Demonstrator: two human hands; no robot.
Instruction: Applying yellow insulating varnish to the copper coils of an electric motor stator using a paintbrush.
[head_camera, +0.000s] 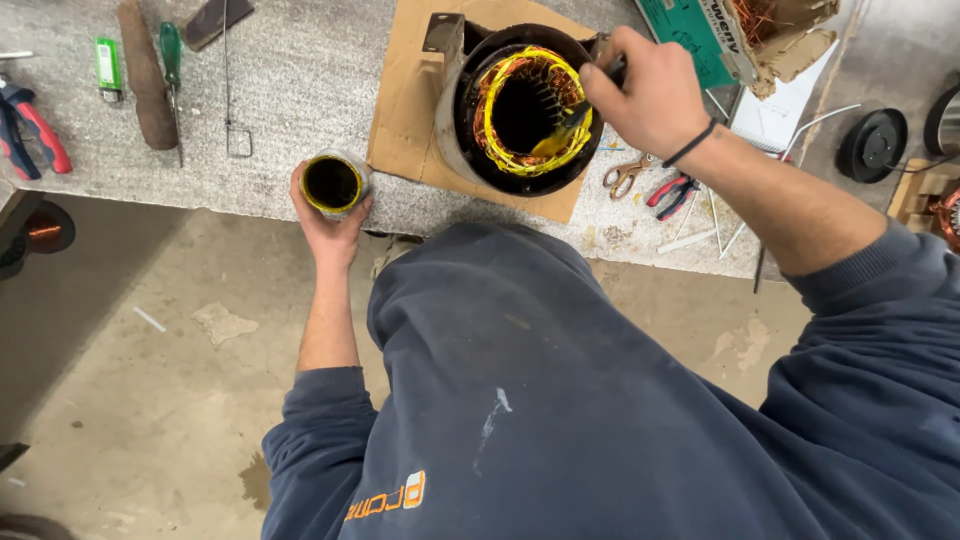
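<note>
Dark blue sweatshirt (600, 400) fills the bottom, closest to the lens, smudged, sleeves pushed up. Left hand (328, 215) at about 10 o'clock from the chest, fingers wrapped tight round a small open tin (333, 183) with a yellow rim and dark inside, sitting at the near edge of the grey workbench (300, 70). Right hand (645, 95) at 1 o'clock, black band on the wrist, fingers pinched shut on a thin brush (585, 108) whose tip reaches into the motor stator (525, 110). Stator is at 12 o'clock, dark round housing with copper and yellow windings, lying on a cardboard sheet (405, 110). Just past the stator at 2 o'clock: scissors (625, 175) and red-handled pliers (672, 193). Far at 10 o'clock: green screwdriver (172, 70), brown wooden handle (145, 75), green lighter (107, 65), red-blue pliers (30, 125). Concrete floor (150, 380) below the bench at 8 o'clock.
</note>
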